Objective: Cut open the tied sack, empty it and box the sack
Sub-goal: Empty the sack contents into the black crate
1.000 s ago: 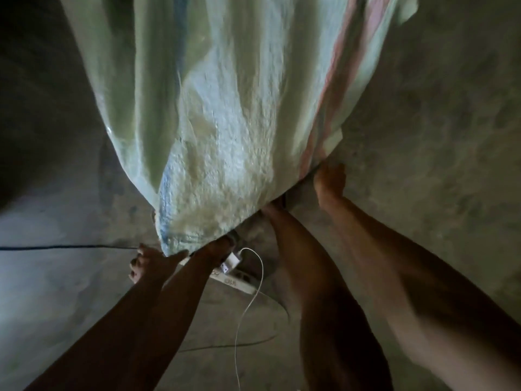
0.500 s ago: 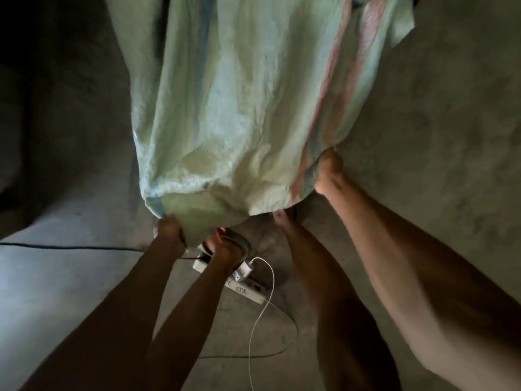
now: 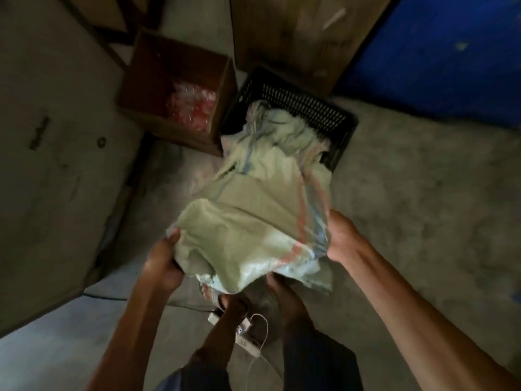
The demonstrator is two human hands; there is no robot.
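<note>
A limp, pale green woven sack (image 3: 253,221) with pink and blue stripes stretches from my hands to a black perforated plastic crate (image 3: 324,114); its far end lies crumpled inside the crate. My left hand (image 3: 163,263) grips the sack's near left corner. My right hand (image 3: 341,235) grips its near right edge. A brown cardboard box (image 3: 146,88) left of the crate holds pink and clear plastic items (image 3: 194,105).
My two bare legs and feet stand on the concrete floor below the sack. A white power strip (image 3: 245,337) with a plugged charger and cable lies between my feet. A large carton (image 3: 50,165) stands at left, a blue barrel (image 3: 451,57) at back right.
The sack hung high in front of the camera before; now it is lowered, with its far end dropped into the black crate. The view has tilted up to show the crate and box.
</note>
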